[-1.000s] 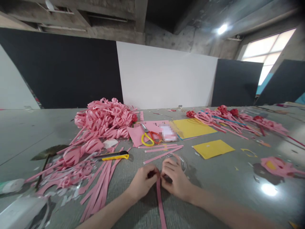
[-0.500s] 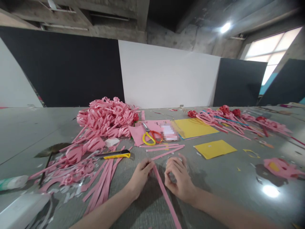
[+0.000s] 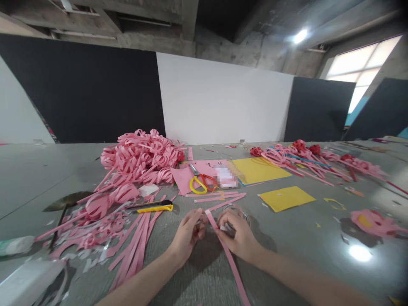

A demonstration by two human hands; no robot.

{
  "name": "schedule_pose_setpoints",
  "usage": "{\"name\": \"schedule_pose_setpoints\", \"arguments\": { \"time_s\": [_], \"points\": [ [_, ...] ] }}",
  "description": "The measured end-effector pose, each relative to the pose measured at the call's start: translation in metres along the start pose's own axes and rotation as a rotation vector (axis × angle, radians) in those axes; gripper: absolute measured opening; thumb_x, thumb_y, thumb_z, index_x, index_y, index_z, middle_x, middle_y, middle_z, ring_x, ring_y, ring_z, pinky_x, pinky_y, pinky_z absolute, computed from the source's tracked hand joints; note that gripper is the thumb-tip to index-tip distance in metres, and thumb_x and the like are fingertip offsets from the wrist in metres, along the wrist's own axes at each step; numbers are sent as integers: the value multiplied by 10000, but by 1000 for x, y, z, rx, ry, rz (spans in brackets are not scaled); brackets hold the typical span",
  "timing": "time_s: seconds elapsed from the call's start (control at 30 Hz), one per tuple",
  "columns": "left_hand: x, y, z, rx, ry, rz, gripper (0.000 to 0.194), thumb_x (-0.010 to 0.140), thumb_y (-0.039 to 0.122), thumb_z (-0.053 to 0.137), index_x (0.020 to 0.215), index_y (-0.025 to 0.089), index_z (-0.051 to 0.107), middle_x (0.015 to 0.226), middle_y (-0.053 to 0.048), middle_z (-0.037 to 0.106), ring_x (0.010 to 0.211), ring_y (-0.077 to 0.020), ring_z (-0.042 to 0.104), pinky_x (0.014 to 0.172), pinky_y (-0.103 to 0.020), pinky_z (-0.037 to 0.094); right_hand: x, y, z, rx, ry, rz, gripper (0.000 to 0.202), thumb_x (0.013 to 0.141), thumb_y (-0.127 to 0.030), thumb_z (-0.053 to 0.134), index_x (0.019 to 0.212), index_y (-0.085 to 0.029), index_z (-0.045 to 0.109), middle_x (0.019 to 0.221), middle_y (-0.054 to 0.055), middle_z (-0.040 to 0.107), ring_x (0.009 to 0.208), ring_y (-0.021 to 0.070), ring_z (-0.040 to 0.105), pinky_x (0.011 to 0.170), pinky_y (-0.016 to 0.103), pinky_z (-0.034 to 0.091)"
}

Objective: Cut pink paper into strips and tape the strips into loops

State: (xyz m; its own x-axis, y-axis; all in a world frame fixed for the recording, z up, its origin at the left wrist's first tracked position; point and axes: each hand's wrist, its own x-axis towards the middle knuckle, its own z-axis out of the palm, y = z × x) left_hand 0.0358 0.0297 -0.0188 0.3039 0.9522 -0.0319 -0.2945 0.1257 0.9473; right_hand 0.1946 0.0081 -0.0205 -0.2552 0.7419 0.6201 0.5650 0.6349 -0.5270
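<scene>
A long pink paper strip (image 3: 232, 264) runs toward me, its far end whitish. My right hand (image 3: 237, 236) is closed, with thumb and finger pinching this strip a little below that end. Around the back of the same hand shows a clear ring, apparently a roll of tape (image 3: 247, 216); its inner part is hidden. Just left of the strip's tip, my left hand (image 3: 186, 233) has its fingers curled together, and what they hold, if anything, is too small to make out. Several more pink strips (image 3: 219, 197) lie beyond both hands.
Left of me are a yellow utility knife (image 3: 156, 207), a bundle of pink strips (image 3: 140, 242) and a heap of curled pink paper (image 3: 143, 155). Scissors (image 3: 198, 182) rest ahead on pink paper. Yellow sheets (image 3: 287, 198) and a pink paper flower (image 3: 372, 223) lie to the right.
My left hand has let go of the strip and shifted slightly left. My right hand has moved in from the right and now pinches the strip.
</scene>
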Motion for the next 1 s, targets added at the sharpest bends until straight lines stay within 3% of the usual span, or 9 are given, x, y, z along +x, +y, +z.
{"name": "schedule_pose_setpoints", "arguments": {
  "time_s": [0.07, 0.23, 0.37, 0.47, 0.57, 0.63, 0.83, 0.9, 1.0],
  "points": [
    [-4, 4, 1, -81, -69, -82, 270, 784, 425, 463, 871, 170, 489, 828, -17, 539, 476, -64, 432, 478, -210, 321, 1, 3, -1, 11, 58, 57, 125, 719, -153, 516, 667, -204, 414, 684, -19, 534, 681, 146, 511, 850, 364, 269],
    [-13, 10, 2, -317, -427, -416, 293, 772, 319, 470, 1002, 139, 469, 963, -118, 586, 686, -187, 610, 660, -284, 397, 2, 13, 0, 39, 175, 171, 99, 742, -223, 526, 690, -205, 444, 698, -1, 566, 707, 166, 509, 738, 317, 340],
    [-16, 9, 4, -318, -535, -448, 320, 716, 217, 504, 1016, 106, 476, 928, -141, 609, 876, -263, 594, 790, -331, 373, 1, 15, 0, 62, 198, 213, 113, 743, -242, 533, 684, -206, 443, 711, 1, 576, 726, 172, 512, 720, 309, 352],
    [-15, 7, 6, -236, -414, -260, 291, 682, 137, 506, 972, 118, 498, 887, -113, 622, 893, -242, 585, 835, -350, 366, 0, 12, -2, 91, 204, 227, 82, 773, -263, 494, 727, -208, 455, 796, 21, 588, 792, 183, 515, 755, 319, 350],
    [-18, 8, 4, -19, -228, 145, 325, 699, 95, 472, 1017, 158, 477, 1007, -97, 590, 989, -231, 534, 889, -367, 356, 0, 11, -3, 135, 229, 260, 84, 813, -281, 426, 788, -213, 468, 893, 36, 585, 868, 190, 503, 794, 327, 340],
    [-22, 10, 0, 253, -209, 398, 396, 721, 76, 444, 1103, 176, 433, 1138, -106, 525, 1083, -241, 466, 930, -387, 337, 0, 11, -4, 160, 217, 292, 123, 824, -305, 406, 783, -212, 477, 865, 30, 584, 841, 185, 506, 786, 323, 342],
    [-31, 10, -8, 1049, -613, 835, 662, 674, 4, 368, 1299, 154, 212, 1267, -159, 410, 1181, -261, 371, 933, -372, 375, 1, 10, -5, 274, 130, 336, 162, 812, -326, 420, 720, -203, 472, 781, 17, 602, 763, 170, 524, 741, 299, 357],
    [-30, 7, -8, 1161, -672, 885, 667, 676, -1, 335, 1309, 117, 162, 1248, -186, 420, 1191, -266, 355, 926, -383, 382, 1, 11, -4, 273, 134, 324, 143, 795, -318, 456, 712, -203, 465, 764, 18, 605, 755, 173, 525, 731, 297, 359],
    [-30, 5, -6, 1218, -666, 822, 608, 685, 7, 332, 1273, 115, 225, 1174, -175, 482, 1128, -244, 433, 888, -352, 417, 1, 13, -3, 243, 168, 327, 128, 773, -305, 500, 714, -202, 452, 736, 15, 598, 736, 175, 520, 713, 294, 368]
  ]
}}
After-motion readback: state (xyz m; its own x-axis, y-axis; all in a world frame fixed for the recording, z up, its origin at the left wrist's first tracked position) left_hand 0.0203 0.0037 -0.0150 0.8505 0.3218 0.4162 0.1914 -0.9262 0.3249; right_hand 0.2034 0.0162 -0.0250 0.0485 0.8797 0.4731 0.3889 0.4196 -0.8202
